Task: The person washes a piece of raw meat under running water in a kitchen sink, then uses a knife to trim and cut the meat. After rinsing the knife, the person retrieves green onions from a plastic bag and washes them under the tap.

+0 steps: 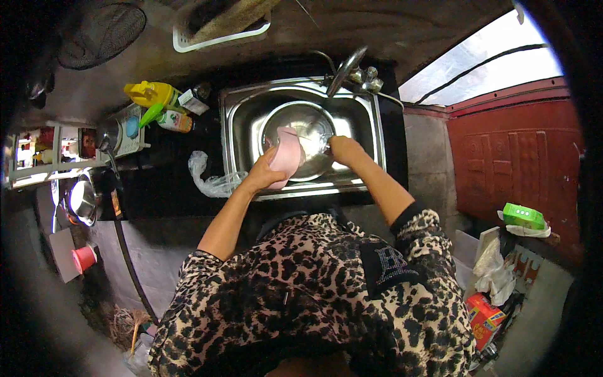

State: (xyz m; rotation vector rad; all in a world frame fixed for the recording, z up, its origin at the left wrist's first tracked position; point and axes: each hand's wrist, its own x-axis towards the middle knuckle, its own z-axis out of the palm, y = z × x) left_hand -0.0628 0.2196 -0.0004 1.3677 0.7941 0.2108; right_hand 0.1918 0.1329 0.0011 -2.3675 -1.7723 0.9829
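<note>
My left hand [263, 173] grips a pink item [286, 153], tilted on its side over a round metal basin [273, 113]. It looks like a bowl or a shallow container, but its exact kind is unclear. The basin sits inside a stainless steel sink [242, 136], with bright glare across its floor. At the basin's right rim, my right hand [347, 151] has its fingers curled. A small dark shape shows by those fingertips; whether the hand holds it or the rim is hidden. Beside my left wrist, a clear plastic bag [212, 181] lies on the black counter [160, 188], reaching the sink's edge.
A metal faucet [347, 70] reaches over the sink's back right. At the left stand a yellow jug [150, 93], a bottle with a green top [174, 121] and a white rack [132, 132]. A white basket [221, 40] is above. Right is a red door [513, 165].
</note>
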